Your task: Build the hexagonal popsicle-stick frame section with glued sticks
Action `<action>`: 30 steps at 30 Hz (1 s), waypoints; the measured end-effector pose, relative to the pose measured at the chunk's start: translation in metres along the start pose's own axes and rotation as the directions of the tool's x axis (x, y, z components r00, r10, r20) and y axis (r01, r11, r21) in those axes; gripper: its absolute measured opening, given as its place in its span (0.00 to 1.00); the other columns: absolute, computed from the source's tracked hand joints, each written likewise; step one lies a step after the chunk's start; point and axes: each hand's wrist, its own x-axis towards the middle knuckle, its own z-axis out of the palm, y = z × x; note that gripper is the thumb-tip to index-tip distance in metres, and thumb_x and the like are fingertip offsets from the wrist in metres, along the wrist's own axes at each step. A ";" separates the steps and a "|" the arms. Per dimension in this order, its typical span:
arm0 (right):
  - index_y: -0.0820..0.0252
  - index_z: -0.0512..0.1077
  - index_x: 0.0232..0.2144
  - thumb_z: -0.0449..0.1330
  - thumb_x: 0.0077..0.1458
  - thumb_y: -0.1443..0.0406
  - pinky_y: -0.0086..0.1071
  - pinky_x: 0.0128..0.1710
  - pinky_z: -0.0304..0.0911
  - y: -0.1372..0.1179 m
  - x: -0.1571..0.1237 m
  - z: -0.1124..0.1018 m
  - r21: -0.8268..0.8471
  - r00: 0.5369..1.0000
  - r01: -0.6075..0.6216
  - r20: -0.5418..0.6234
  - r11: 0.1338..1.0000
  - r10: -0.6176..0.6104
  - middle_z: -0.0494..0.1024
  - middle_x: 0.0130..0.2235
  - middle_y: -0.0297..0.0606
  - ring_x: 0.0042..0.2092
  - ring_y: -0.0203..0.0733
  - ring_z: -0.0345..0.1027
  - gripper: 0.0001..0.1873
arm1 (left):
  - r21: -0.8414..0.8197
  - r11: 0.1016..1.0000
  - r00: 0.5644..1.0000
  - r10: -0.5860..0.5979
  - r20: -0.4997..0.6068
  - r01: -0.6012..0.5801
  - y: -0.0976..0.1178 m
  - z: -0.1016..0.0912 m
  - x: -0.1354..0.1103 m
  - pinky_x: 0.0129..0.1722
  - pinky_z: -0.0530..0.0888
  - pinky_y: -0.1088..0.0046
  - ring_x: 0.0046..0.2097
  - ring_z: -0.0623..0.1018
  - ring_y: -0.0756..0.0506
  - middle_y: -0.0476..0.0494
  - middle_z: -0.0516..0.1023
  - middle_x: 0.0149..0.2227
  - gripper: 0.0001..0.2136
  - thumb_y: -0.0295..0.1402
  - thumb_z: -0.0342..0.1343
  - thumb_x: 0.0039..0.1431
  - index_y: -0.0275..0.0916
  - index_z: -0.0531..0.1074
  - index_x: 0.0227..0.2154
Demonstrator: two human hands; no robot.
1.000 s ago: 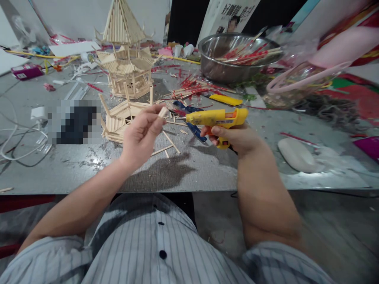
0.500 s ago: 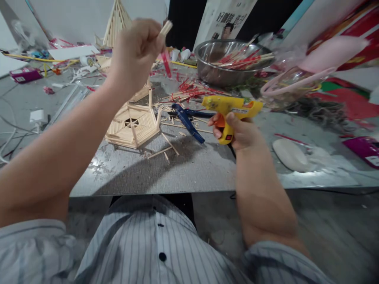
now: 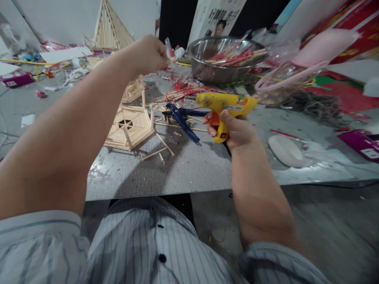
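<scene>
In my right hand [image 3: 233, 128] is a yellow hot glue gun [image 3: 219, 103], its nozzle pointing left and my fingers at the orange trigger. My left hand [image 3: 152, 55] reaches far over the table, fingers pinched at a red-and-clear plastic strip [image 3: 169, 48]; the grip is blurred. Beneath my left forearm lies a six-sided base of wooden sticks [image 3: 137, 132] with short upright posts, partly hidden by the arm. Blue-handled cutters [image 3: 185, 124] rest between that base and the glue gun. Short cut sticks [image 3: 160, 152] are scattered in front of them.
A steel bowl [image 3: 207, 73] holds red-marked sticks, with more red-marked sticks [image 3: 183, 92] before it. A pointed stick roof [image 3: 108, 29] stands at back left. To the right are a pink-handled basket [image 3: 260, 85], a white oval object [image 3: 286, 151] and a purple box [image 3: 359, 144].
My left hand has moved forward and lower, and the pale stick ends seen above its fingers no longer show. The glue gun stays in my right hand. The view has shifted slightly.
</scene>
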 end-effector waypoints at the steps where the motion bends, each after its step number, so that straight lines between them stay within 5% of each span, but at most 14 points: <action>1: 0.56 0.73 0.27 0.70 0.39 0.49 0.27 0.16 0.53 0.000 0.000 0.000 0.010 1.000 0.001 -0.002 1.000 -0.001 0.76 0.27 0.34 0.19 0.30 0.62 0.20 | 0.042 0.998 0.998 -0.052 0.043 0.050 -0.005 0.000 0.000 0.26 0.65 0.80 0.17 0.53 0.62 0.64 0.50 0.08 0.07 0.27 0.65 0.48 0.29 0.75 0.20; 4: 0.58 0.74 0.26 0.71 0.37 0.49 0.28 0.16 0.57 0.000 -0.001 0.001 0.036 0.999 -0.027 -0.018 0.999 0.028 0.77 0.27 0.35 0.19 0.32 0.64 0.21 | 0.220 0.951 0.971 -0.234 0.055 0.217 -0.006 -0.005 -0.008 0.27 0.63 0.79 0.19 0.53 0.60 0.64 0.49 0.10 0.09 0.34 0.61 0.56 0.31 0.76 0.29; 7: 0.59 0.75 0.25 0.71 0.36 0.49 0.30 0.19 0.62 -0.002 -0.002 0.002 0.032 0.999 -0.051 -0.007 0.998 0.051 0.78 0.29 0.37 0.20 0.34 0.67 0.21 | 0.287 0.927 0.970 -0.236 -0.050 0.241 0.011 -0.014 -0.032 0.27 0.62 0.77 0.22 0.54 0.58 0.61 0.52 0.13 0.06 0.30 0.60 0.57 0.33 0.75 0.27; 10: 0.59 0.75 0.25 0.71 0.37 0.50 0.29 0.18 0.61 -0.005 -0.003 0.004 0.039 0.998 -0.034 0.052 0.999 0.032 0.79 0.30 0.38 0.20 0.33 0.67 0.20 | 0.111 0.993 0.999 -0.035 -0.026 0.038 0.037 -0.019 -0.079 0.27 0.63 0.78 0.22 0.63 0.59 0.56 0.70 0.20 0.09 0.19 0.54 0.56 0.33 0.73 0.22; 14: 0.60 0.76 0.25 0.70 0.38 0.50 0.25 0.14 0.53 -0.007 -0.007 0.008 0.068 0.987 0.009 0.159 0.998 -0.020 0.76 0.26 0.37 0.19 0.30 0.63 0.20 | -0.009 0.995 0.991 0.098 -0.094 -0.099 0.059 -0.009 -0.157 0.22 0.61 0.78 0.20 0.66 0.56 0.53 0.72 0.20 0.08 0.28 0.53 0.58 0.37 0.73 0.24; 17: 0.61 0.75 0.26 0.69 0.41 0.49 0.25 0.13 0.49 -0.008 -0.009 0.008 0.048 0.956 0.008 0.293 0.999 -0.022 0.75 0.25 0.36 0.17 0.28 0.59 0.21 | -0.093 0.984 0.988 0.144 -0.052 -0.149 0.053 0.013 -0.196 0.22 0.63 0.80 0.22 0.69 0.55 0.52 0.71 0.20 0.11 0.30 0.51 0.61 0.36 0.72 0.25; 22: 0.59 0.74 0.24 0.67 0.44 0.50 0.24 0.14 0.49 -0.007 -0.013 0.005 -0.015 0.883 -0.039 0.467 0.999 0.042 0.74 0.23 0.35 0.18 0.28 0.59 0.18 | -0.179 0.979 0.995 0.091 -0.043 -0.098 0.026 0.048 -0.212 0.22 0.64 0.81 0.22 0.68 0.55 0.51 0.71 0.19 0.10 0.29 0.50 0.62 0.35 0.70 0.25; 30: 0.58 0.76 0.24 0.70 0.38 0.51 0.24 0.13 0.49 -0.005 -0.016 0.002 -0.145 0.888 -0.168 0.407 0.975 0.214 0.75 0.22 0.35 0.18 0.30 0.59 0.17 | -0.189 0.980 0.997 0.072 0.025 -0.066 0.018 0.053 -0.215 0.22 0.64 0.82 0.22 0.69 0.55 0.52 0.70 0.20 0.10 0.28 0.49 0.62 0.36 0.67 0.24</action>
